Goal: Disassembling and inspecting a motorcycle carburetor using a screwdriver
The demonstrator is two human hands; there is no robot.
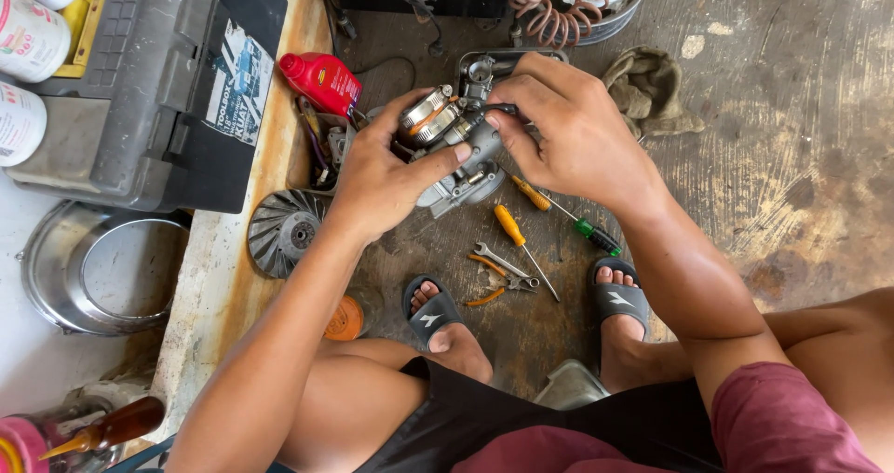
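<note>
Left hand (384, 177): closed around the carburettor (453, 147) from 7 o'clock, thumb laid across its body
Right hand (570, 130): at 3 o'clock – fingertips pinched on a small part at the top
Carburettor: held above the floor (792, 156), long axis running 10 to 4 o'clock – both hands touching it
Screwdrivers (521, 236): at 6 o'clock, on the floor between the sandalled feet

You're over a stained, scuffed concrete floor (792, 156) in daylight; a raised concrete ledge (219, 277) runs along its left edge, pale floor beyond it.
</note>
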